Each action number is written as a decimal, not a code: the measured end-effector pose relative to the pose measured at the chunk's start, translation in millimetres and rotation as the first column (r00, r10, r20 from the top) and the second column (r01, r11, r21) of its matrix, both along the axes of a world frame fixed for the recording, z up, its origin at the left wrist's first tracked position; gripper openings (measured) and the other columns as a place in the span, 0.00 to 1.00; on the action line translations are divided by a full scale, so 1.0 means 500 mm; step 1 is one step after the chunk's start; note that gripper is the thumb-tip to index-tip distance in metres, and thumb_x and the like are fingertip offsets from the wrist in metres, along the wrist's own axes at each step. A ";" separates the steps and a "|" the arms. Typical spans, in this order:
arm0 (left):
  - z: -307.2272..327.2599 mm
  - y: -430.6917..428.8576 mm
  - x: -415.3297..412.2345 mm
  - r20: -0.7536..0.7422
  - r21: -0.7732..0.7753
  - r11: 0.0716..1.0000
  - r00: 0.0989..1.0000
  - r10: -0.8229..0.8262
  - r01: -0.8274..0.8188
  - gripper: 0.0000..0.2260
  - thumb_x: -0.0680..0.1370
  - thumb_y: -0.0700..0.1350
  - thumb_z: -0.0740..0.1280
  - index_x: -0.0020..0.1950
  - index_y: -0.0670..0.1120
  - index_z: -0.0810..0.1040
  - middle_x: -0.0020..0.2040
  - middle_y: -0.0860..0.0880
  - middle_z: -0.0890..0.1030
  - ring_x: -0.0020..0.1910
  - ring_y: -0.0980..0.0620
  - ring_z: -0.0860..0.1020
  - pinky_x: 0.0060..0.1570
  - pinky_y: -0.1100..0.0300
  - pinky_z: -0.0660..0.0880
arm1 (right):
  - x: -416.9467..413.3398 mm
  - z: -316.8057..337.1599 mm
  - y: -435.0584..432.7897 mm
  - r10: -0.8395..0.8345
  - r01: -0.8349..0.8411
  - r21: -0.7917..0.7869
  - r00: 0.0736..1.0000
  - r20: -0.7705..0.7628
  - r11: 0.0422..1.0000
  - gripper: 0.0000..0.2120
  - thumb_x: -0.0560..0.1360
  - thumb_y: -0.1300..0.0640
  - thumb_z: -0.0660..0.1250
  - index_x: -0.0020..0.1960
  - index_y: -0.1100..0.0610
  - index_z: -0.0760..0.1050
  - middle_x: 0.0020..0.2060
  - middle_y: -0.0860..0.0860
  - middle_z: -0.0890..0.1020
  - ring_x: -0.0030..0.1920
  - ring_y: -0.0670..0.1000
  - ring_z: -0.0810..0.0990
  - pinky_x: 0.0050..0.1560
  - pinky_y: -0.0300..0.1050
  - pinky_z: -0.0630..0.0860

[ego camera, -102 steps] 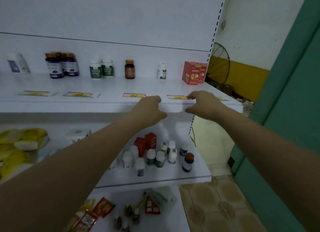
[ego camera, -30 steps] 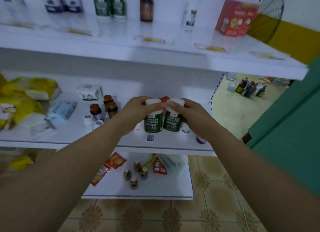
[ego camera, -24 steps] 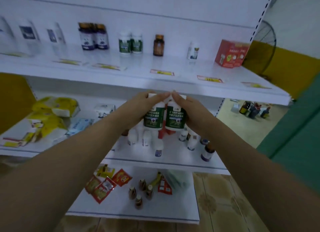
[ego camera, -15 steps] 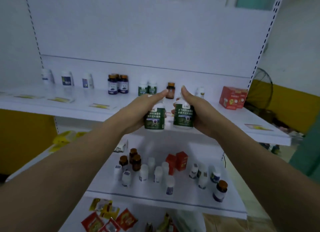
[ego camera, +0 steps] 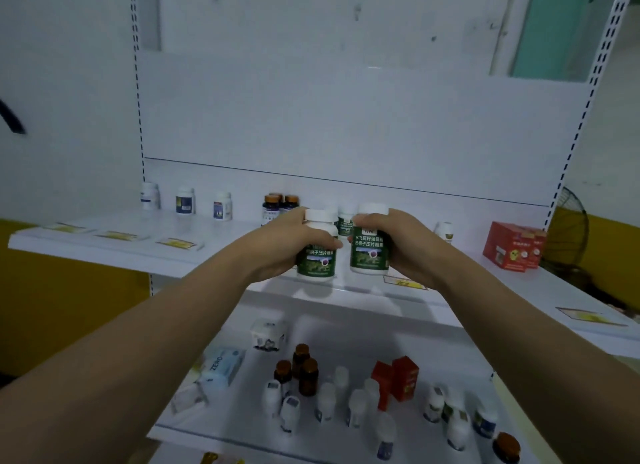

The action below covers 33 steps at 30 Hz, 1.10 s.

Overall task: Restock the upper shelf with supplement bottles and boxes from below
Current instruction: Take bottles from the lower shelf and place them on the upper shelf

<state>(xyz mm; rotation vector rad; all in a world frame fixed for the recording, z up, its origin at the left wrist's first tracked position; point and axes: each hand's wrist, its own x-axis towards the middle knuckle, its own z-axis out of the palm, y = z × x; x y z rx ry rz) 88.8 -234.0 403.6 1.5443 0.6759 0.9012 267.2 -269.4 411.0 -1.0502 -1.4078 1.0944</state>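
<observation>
green-labelled white plastic bottles with white caps are held upright, one per hand. the left bottle (ego camera: 317, 259) is gripped by the left hand (ego camera: 285, 247), fingers curled round its side; the right bottle (ego camera: 370, 252) is gripped likewise by the right hand (ego camera: 403, 247). they are held side by side, close together, at the front of the white upper shelf (ego camera: 114, 255); whether they rest on it cannot be told. red cardboard boxes (ego camera: 512, 245) are seen at that shelf's right end. brown glass bottles (ego camera: 304, 370) are stood on the white lower shelf (ego camera: 242, 411) beneath.

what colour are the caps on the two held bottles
White caps, best seen in the head view.
</observation>
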 end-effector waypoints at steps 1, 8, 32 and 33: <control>0.001 0.011 -0.002 0.005 -0.001 1.000 1.000 0.004 -0.004 0.13 0.72 0.31 0.68 0.55 0.41 0.74 0.46 0.46 0.82 0.47 0.48 0.81 0.49 0.56 0.79 | -0.003 -0.001 0.010 -0.019 0.019 -0.001 1.000 0.014 1.000 0.11 0.75 0.61 0.66 0.56 0.64 0.76 0.48 0.60 0.83 0.48 0.56 0.82 0.50 0.50 0.80; -0.007 0.129 0.029 -0.106 0.120 0.986 0.986 0.126 -0.113 0.21 0.69 0.37 0.74 0.60 0.40 0.77 0.54 0.45 0.83 0.55 0.46 0.81 0.60 0.50 0.76 | 0.041 -0.025 0.101 -0.205 0.202 0.035 0.960 0.193 0.979 0.15 0.74 0.58 0.69 0.59 0.60 0.76 0.57 0.56 0.80 0.55 0.53 0.81 0.53 0.44 0.77; -0.119 0.539 0.191 -0.363 0.343 0.897 0.842 0.399 -0.278 0.26 0.64 0.42 0.78 0.60 0.43 0.76 0.61 0.40 0.74 0.59 0.43 0.75 0.61 0.47 0.74 | 0.136 -0.104 0.533 -0.408 0.477 0.112 0.581 0.704 0.872 0.18 0.70 0.57 0.72 0.55 0.62 0.72 0.45 0.56 0.77 0.50 0.57 0.79 0.48 0.50 0.78; -0.121 0.543 0.193 -0.369 0.353 0.896 0.840 0.398 -0.269 0.25 0.64 0.41 0.77 0.59 0.42 0.76 0.60 0.40 0.76 0.58 0.43 0.76 0.60 0.49 0.74 | 0.135 -0.106 0.542 -0.410 0.483 0.115 0.566 0.715 0.868 0.18 0.70 0.56 0.72 0.55 0.62 0.71 0.45 0.56 0.77 0.48 0.56 0.79 0.45 0.48 0.77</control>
